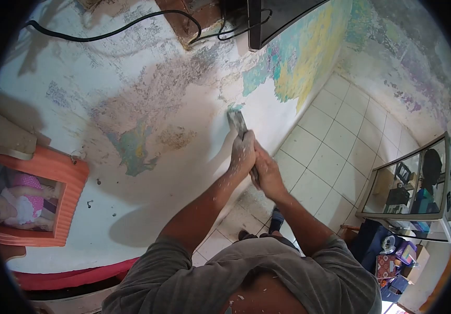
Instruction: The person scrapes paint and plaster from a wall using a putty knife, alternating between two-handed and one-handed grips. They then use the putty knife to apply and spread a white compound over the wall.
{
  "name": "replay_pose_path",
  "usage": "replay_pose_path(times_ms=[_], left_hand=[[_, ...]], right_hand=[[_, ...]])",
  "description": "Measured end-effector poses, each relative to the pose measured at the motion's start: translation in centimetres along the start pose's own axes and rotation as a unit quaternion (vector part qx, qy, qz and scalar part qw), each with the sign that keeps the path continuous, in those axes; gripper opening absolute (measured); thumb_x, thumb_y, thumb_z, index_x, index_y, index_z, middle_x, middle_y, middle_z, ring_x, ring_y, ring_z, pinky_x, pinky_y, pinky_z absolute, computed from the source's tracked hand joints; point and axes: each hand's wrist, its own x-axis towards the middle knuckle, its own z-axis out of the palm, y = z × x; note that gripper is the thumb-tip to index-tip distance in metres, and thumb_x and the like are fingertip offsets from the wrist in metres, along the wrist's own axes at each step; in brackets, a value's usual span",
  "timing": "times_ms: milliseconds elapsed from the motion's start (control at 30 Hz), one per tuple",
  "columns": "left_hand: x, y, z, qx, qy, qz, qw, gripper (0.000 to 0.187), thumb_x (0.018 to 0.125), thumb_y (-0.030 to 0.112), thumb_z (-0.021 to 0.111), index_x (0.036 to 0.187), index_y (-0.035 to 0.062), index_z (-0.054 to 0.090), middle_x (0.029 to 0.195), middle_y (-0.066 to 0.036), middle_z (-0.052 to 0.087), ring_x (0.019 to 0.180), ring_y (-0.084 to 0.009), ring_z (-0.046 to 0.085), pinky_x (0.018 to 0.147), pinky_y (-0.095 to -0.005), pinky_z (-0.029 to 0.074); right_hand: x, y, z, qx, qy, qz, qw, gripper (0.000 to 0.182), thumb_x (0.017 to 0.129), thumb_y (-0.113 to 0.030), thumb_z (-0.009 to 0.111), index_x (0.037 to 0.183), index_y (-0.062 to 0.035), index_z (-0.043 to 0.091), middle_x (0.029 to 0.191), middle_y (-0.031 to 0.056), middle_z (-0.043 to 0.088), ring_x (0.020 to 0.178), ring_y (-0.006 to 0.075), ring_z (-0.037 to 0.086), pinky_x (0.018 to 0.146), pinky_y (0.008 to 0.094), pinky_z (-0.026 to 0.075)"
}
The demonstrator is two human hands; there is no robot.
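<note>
Both my hands are closed around one scraper (237,121), a flat metal blade on a handle. My left hand (243,153) grips it nearer the blade, its skin flecked with paint chips. Just below and to the right, my right hand (268,172) wraps the lower part of the handle. The blade's tip touches the wall (194,120) at the lower edge of a small turquoise patch. Around it the wall shows white paint, bare greyish plaster and peeled areas. My fingers hide most of the handle.
An orange-framed picture (74,183) hangs at the left, near small wall hooks. A black cable (94,39) runs across the top to a dark screen-like panel (283,18). Tiled floor (314,157) lies right, with a glass cabinet (408,183) and piled boxes (387,259).
</note>
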Motion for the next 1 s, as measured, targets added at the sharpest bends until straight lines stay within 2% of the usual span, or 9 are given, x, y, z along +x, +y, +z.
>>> replay_pose_path(times_ms=[100, 133, 233, 500, 567, 700, 833, 900, 1000], left_hand=[[1.5, -0.7, -0.6, 0.015, 0.0, 0.074, 0.997, 0.033, 0.095, 0.029, 0.048, 0.088, -0.0028, 0.051, 0.072, -0.011, 0.053, 0.069, -0.0203, 0.052, 0.064, -0.04, 0.044], [3.0, 0.9, -0.7, 0.054, -0.025, 0.036, 0.998, 0.033, 0.093, 0.032, 0.051, 0.087, -0.0001, 0.052, 0.076, -0.008, 0.052, 0.072, -0.0187, 0.051, 0.067, -0.0369, 0.044], [2.1, 2.1, 0.6, 0.08, 0.0, 0.038, 0.996, 0.033, 0.092, 0.036, 0.054, 0.083, 0.0031, 0.053, 0.08, -0.006, 0.052, 0.075, -0.0174, 0.049, 0.07, -0.0352, 0.044], [-0.5, 0.0, -0.7, 0.072, -0.014, 0.067, 0.995, 0.038, 0.093, 0.035, 0.047, 0.081, -0.0007, 0.053, 0.072, -0.009, 0.051, 0.069, -0.0203, 0.051, 0.065, -0.0385, 0.043], [2.6, 1.4, -0.4, 0.101, -0.011, 0.019, 0.995, 0.034, 0.092, 0.033, 0.053, 0.087, 0.0, 0.055, 0.081, -0.009, 0.053, 0.079, -0.0197, 0.052, 0.071, -0.0363, 0.046], [1.9, 2.7, 0.3, 0.129, -0.032, 0.023, 0.991, 0.037, 0.091, 0.035, 0.052, 0.091, -0.0023, 0.057, 0.085, -0.013, 0.056, 0.083, -0.0227, 0.056, 0.072, -0.0394, 0.046], [0.8, 1.9, -0.1, 0.099, -0.004, 0.124, 0.987, 0.044, 0.092, 0.037, 0.049, 0.081, -0.0046, 0.055, 0.071, -0.016, 0.057, 0.069, -0.0261, 0.056, 0.065, -0.0435, 0.046], [5.5, 1.8, -1.1, 0.334, -0.095, 0.231, 0.909, 0.04, 0.095, 0.036, 0.048, 0.095, -0.0028, 0.058, 0.081, -0.017, 0.063, 0.078, -0.0283, 0.058, 0.071, -0.0426, 0.046], [5.4, 6.3, 2.1, 0.265, -0.127, 0.162, 0.942, 0.048, 0.101, 0.039, 0.041, 0.104, -0.0056, 0.057, 0.082, -0.022, 0.065, 0.08, -0.034, 0.063, 0.073, -0.0424, 0.049]], right_hand=[[3.1, 3.3, 0.2, -0.183, 0.079, -0.302, 0.932, 0.059, 0.104, -0.046, 0.041, 0.151, -0.0105, 0.035, 0.066, -0.0026, 0.051, 0.047, 0.0046, 0.04, 0.039, 0.0194, 0.033], [2.7, 1.6, -0.6, -0.018, 0.013, -0.029, 0.999, 0.057, 0.104, -0.045, 0.041, 0.15, -0.0108, 0.036, 0.064, -0.0026, 0.049, 0.046, 0.0045, 0.039, 0.039, 0.0194, 0.033], [2.6, -1.3, -1.2, 0.078, -0.012, 0.067, 0.995, 0.056, 0.105, -0.043, 0.041, 0.15, -0.0115, 0.036, 0.065, -0.0025, 0.047, 0.047, 0.0044, 0.04, 0.038, 0.019, 0.032], [0.3, 3.0, 1.2, -0.025, 0.072, -0.197, 0.977, 0.052, 0.106, -0.037, 0.041, 0.15, -0.0113, 0.037, 0.063, -0.0038, 0.048, 0.044, 0.0064, 0.039, 0.04, 0.0215, 0.036], [2.4, -1.0, 0.0, 0.079, 0.013, 0.059, 0.995, 0.051, 0.105, -0.036, 0.042, 0.15, -0.0119, 0.037, 0.061, -0.0033, 0.048, 0.044, 0.0062, 0.04, 0.039, 0.0214, 0.036], [1.7, -2.4, -0.9, 0.079, 0.013, 0.07, 0.994, 0.049, 0.106, -0.03, 0.042, 0.15, -0.0104, 0.037, 0.069, -0.0011, 0.054, 0.049, 0.0055, 0.044, 0.047, 0.0209, 0.041], [2.9, 6.6, 0.1, -0.074, 0.115, -0.23, 0.963, 0.056, 0.105, -0.041, 0.041, 0.148, -0.0058, 0.038, 0.061, -0.0033, 0.048, 0.044, 0.0051, 0.039, 0.038, 0.0205, 0.034], [4.1, -0.7, 0.4, 0.111, 0.044, 0.047, 0.992, 0.054, 0.106, -0.04, 0.037, 0.147, -0.0043, 0.039, 0.062, -0.0006, 0.049, 0.04, 0.0067, 0.036, 0.035, 0.0232, 0.033], [5.8, -3.5, 0.3, 0.167, 0.09, -0.003, 0.982, 0.053, 0.105, -0.039, 0.039, 0.145, -0.0038, 0.04, 0.061, -0.0001, 0.046, 0.036, 0.0081, 0.032, 0.032, 0.0251, 0.029]])
